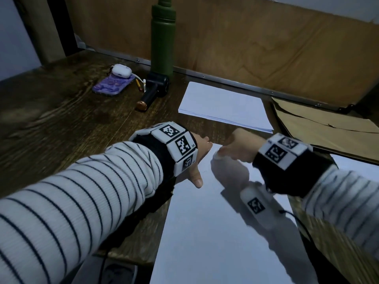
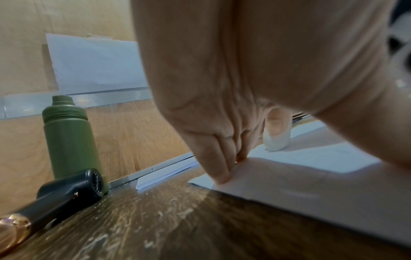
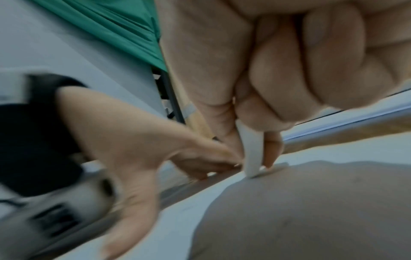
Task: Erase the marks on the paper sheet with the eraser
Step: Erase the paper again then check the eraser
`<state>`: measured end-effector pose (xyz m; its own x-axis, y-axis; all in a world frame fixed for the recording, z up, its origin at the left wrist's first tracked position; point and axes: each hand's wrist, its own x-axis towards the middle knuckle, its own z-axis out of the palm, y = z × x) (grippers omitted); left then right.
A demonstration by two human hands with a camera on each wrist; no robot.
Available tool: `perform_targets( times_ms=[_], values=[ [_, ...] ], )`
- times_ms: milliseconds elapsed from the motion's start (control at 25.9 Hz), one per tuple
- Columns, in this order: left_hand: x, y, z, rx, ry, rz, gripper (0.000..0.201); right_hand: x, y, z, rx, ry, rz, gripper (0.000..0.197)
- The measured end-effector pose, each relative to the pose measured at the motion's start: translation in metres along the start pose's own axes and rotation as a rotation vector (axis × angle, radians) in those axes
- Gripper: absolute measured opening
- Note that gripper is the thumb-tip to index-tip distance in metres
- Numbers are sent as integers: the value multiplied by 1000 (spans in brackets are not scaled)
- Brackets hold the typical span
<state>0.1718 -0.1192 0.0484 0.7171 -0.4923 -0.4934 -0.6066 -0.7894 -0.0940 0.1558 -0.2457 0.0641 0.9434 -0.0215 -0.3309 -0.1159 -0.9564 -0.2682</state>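
Dark wooden desk (image 1: 61, 111) fills the head view, backed by a brown panel. At its centre the right hand (image 1: 238, 145) has its fingers curled, thumb and forefinger pinching a white eraser (image 3: 251, 154) whose lower tip touches the paper sheet (image 1: 205, 232) near its top edge. Just left of it, the left hand (image 1: 198, 158) lies flat with straight fingers (image 2: 219, 168) pressing the sheet's upper left corner to the desk, thumb spread toward the lower part of the frame. Both sleeves are striped, with black wrist bands carrying coded tags.

Only a faint speck shows on the paper beside the left thumb; the wrist views are blurred, so what marks remain under the eraser cannot be told. My judgement: rubbing is under way at the top edge, and most of the sheet looks already blank.

Further out, a stack of paper (image 1: 223, 107) lies above the hands, a green bottle (image 1: 163, 35) at upper centre, a black handheld fan (image 1: 155, 89), and a phone (image 1: 112, 85) under an earbud case (image 1: 121, 70) at upper left.
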Motion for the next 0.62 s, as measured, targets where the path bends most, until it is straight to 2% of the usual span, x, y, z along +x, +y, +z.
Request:
perform_targets(
  times_ms=[77,154,193,309,347,502,617],
  values=[
    [-1,1,-1,-4,8,1,106,-15,-3,18,-23,-70,-100,24],
    [-2,1,-1,-11,7,2,107,-28,-2,26,-46,-180,-162,29],
    [-3,2,-2,-10,2,-1,108,-26,0,22,-49,-169,-147,28],
    [-5,2,-2,-7,-6,-13,112,-4,6,4,-28,21,-33,30],
    [-4,2,-1,-5,-4,-16,113,-3,6,3,-48,40,-35,30],
    [0,3,0,-2,-4,-32,115,-23,5,24,-154,-62,-229,47],
    [-1,3,-1,-31,-8,-40,113,-26,16,28,-65,-126,-299,50]
  ],
)
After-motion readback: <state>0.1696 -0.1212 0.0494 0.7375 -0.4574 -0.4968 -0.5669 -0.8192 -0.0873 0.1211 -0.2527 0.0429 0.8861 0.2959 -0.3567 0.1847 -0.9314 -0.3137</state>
